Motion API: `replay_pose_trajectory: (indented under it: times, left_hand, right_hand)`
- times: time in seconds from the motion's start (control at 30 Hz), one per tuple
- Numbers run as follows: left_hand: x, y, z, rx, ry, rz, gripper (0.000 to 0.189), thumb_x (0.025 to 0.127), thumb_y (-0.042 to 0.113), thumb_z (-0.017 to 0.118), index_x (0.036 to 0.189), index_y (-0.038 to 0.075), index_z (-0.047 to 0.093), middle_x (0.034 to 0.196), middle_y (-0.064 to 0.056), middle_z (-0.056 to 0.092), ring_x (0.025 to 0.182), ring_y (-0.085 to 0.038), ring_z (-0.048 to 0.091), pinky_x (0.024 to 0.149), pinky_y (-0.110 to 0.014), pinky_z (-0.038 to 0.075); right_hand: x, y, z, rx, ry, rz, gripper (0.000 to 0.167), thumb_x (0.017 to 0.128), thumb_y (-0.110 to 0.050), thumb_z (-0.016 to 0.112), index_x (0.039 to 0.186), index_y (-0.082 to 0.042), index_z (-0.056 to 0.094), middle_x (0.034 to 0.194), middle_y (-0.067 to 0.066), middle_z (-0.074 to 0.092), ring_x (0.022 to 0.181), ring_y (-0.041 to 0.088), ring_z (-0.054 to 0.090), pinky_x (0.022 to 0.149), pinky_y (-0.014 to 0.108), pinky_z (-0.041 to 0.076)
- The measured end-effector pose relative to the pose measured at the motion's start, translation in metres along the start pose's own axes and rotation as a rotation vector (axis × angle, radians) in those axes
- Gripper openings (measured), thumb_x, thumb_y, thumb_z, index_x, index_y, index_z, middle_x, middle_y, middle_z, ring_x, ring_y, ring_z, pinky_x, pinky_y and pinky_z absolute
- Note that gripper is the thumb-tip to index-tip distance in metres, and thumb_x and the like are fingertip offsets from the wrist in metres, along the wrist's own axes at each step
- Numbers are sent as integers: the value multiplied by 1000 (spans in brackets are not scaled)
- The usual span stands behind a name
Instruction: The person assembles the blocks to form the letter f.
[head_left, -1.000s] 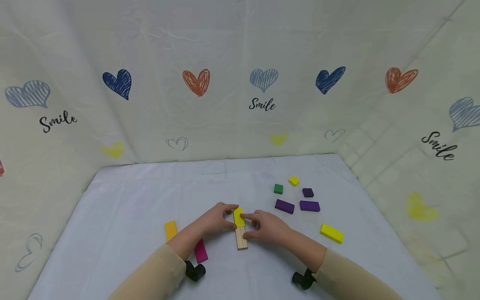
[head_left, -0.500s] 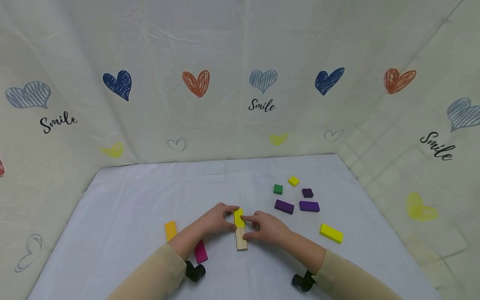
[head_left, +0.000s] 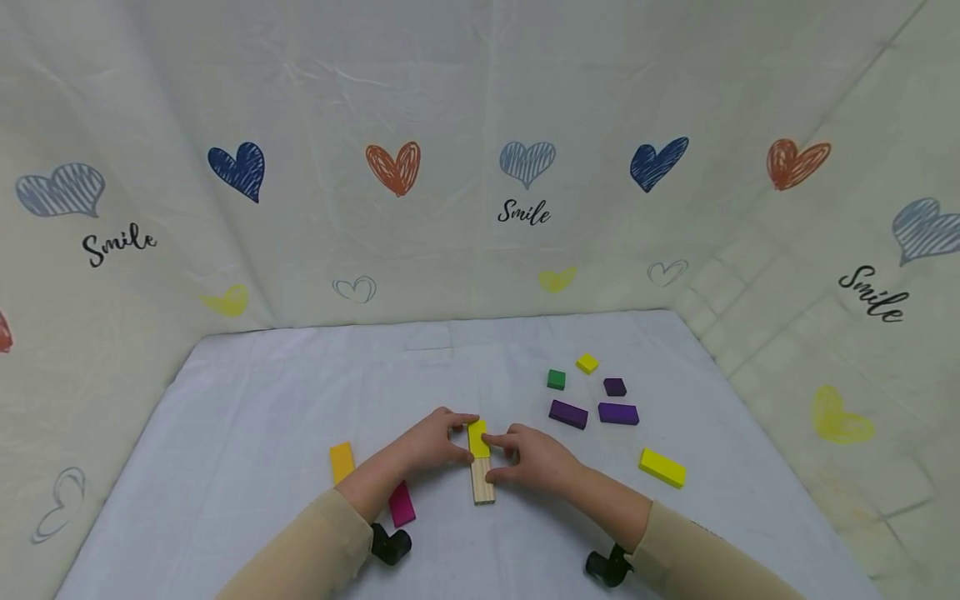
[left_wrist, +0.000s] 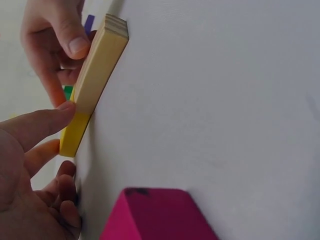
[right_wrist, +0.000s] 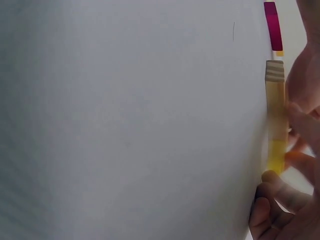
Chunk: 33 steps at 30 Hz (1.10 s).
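Observation:
A yellow block [head_left: 478, 442] and a plain wooden block [head_left: 483, 483] lie end to end in one line on the white cloth, the yellow one farther from me. My left hand [head_left: 433, 437] holds the yellow block, index finger at its far end and thumb at its left side near the join. From the right, my right hand [head_left: 542, 454] touches both pieces, its extended index fingertip on the yellow block and its thumb against the wooden block's side. In the right wrist view the wooden block [right_wrist: 276, 107] shows its grained end, with fingers blurred beside it.
An orange block [head_left: 341, 461] and a magenta block [head_left: 402, 503] lie by my left forearm. At the right are a long yellow block [head_left: 663, 467], two long purple blocks [head_left: 568, 414], a small dark purple block [head_left: 615, 387], a green cube [head_left: 557, 380] and a small yellow block [head_left: 587, 363].
The blocks and both hands keep nearly the same places. The whole head view has shifted down very slightly.

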<state>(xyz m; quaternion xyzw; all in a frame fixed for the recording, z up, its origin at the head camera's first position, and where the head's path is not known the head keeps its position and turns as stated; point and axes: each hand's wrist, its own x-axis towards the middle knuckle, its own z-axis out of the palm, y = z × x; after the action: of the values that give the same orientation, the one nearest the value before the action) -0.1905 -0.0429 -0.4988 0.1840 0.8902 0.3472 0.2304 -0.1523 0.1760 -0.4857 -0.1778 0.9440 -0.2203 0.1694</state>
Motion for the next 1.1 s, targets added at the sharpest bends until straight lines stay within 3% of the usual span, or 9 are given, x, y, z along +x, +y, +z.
replay_pose_trajectory:
  times: [0.27,0.5,0.87,1.1]
  left_hand:
    - [-2,-3,-8,-12,23,-4,61,86,29,77,142,22,56,121,-7,56,103,-22,53,92,-43,50]
    - [-12,-4,-25,-89,65,-46,59,88,34,75,142,26,55,127,-5,57,106,-24,54,85,-40,53]
    - [-40,-14,-51,-96,165,-67,54,90,29,74,141,23,57,125,-6,59,101,-21,53,76,-34,51]
    - [-66,-26,-62,-109,219,-118,52,90,29,74,140,23,58,124,-4,60,100,-19,53,74,-31,50]
  right_hand:
    - [3,-1,2,-1,-11,18,67,78,-53,79,137,-29,61,82,-6,52,70,12,48,59,24,42]
    - [3,-3,2,-3,-21,42,67,77,-52,80,138,-31,60,82,-6,52,71,12,49,59,24,43]
    - [2,-3,0,5,-14,59,66,77,-51,80,137,-31,61,83,-6,52,71,13,49,59,25,42]
    - [2,-2,1,5,-12,53,66,78,-50,80,137,-31,60,82,-6,51,71,12,48,59,24,40]
